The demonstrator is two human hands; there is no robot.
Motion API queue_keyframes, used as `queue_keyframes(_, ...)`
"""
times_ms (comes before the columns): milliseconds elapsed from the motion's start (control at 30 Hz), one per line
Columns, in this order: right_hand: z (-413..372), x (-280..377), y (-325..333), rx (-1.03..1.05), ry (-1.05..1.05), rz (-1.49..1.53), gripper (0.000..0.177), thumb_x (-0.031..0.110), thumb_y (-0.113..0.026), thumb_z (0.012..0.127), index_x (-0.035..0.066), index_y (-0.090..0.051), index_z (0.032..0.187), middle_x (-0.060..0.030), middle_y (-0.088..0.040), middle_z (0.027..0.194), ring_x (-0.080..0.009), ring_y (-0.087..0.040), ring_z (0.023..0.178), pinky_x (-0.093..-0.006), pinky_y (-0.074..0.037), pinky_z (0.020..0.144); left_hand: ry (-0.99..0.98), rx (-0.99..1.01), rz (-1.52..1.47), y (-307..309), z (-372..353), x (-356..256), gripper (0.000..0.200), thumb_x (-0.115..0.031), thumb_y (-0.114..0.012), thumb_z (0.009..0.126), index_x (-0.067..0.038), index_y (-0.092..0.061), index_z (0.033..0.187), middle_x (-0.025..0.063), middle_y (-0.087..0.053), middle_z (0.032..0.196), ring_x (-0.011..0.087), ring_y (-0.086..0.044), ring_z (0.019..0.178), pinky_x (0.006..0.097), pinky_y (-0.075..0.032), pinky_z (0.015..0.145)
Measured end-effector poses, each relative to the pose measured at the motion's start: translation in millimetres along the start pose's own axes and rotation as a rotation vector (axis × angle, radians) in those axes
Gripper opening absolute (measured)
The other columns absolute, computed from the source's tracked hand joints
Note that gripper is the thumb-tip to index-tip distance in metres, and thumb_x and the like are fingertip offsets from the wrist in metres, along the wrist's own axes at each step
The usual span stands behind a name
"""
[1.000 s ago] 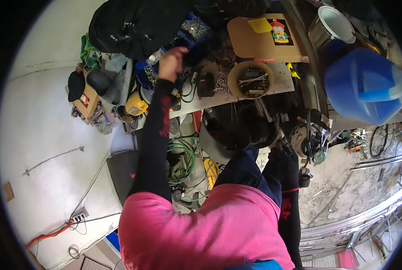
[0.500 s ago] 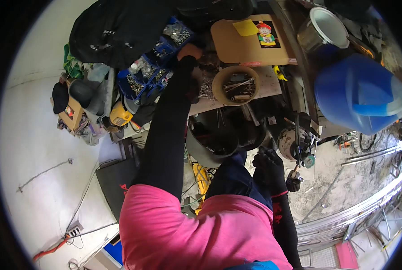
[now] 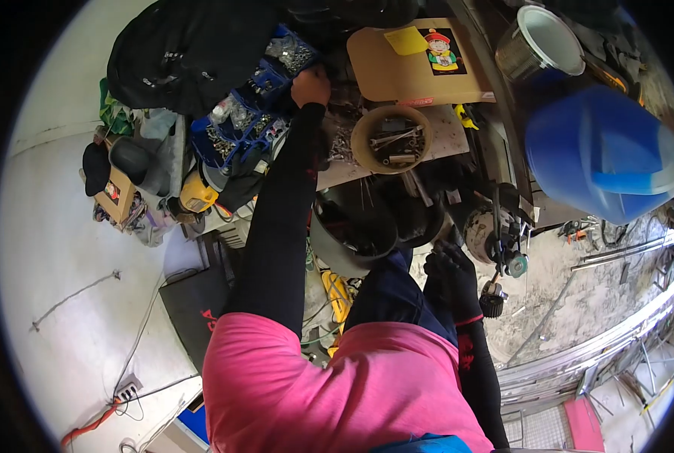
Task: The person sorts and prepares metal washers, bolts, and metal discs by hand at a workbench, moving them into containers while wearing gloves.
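Observation:
My left hand [image 3: 311, 85], bare beyond a black sleeve, reaches to the right edge of the upper blue bin [image 3: 292, 51] of small metal hardware; its fingertips are hidden. Below it, loose screws [image 3: 343, 143] lie beside a round bowl [image 3: 361, 143] that holds wrenches and sockets. My right hand [image 3: 450, 270], in a dark glove, is near my thigh with its fingers bent; whatever they may hold is too dark to make out.
A cardboard box [image 3: 367, 68] lies behind the bowl. To the right stand a metal bucket [image 3: 512, 57] and a large blue container [image 3: 578, 151]. A grinder-like machine [image 3: 495, 234] is right of my right hand. A black bag [image 3: 178, 60] covers the upper left.
My left hand has moved slightly up toward the upper blue bin. My right hand stays near my thigh. The view has shifted a little.

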State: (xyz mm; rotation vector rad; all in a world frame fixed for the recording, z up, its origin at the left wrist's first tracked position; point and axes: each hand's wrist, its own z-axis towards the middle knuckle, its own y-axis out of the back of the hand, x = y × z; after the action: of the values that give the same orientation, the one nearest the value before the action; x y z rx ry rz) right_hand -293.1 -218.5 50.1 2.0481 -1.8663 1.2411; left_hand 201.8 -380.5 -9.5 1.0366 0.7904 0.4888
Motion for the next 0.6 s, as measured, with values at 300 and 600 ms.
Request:
queue_keyframes(300,-0.3,-4.7,-7.2,-0.01,-0.058,-0.003,0.033,0.013,-0.058,0.102,-0.003,-0.058,0.13,-0.0071,-0.067,0.103,-0.0177,-0.068,0.091,-0.0332,-0.058,0.083,0.23,-0.205,-0.145,-25.3,-0.9,-8.3,0.028,-0.032,-0.065,0.086,-0.007,-0.077,0.081,0.0217,-0.072,0.084,0.0433,-0.07,0.081,0.0512,-0.057,0.073)
queue_keyframes(600,-8.3,3.6,-16.8,0.019,0.041,-0.042,0.037,0.019,-0.062,0.101,-0.003,-0.057,0.13,-0.0078,-0.068,0.106,-0.0176,-0.068,0.094,-0.0316,-0.057,0.084,0.713,-0.351,-0.794,-12.6,-20.3,-36.0,0.028,-0.023,-0.065,0.09,0.003,-0.073,0.086,0.014,-0.07,0.074,0.03,-0.066,0.062,0.0413,-0.053,0.058)
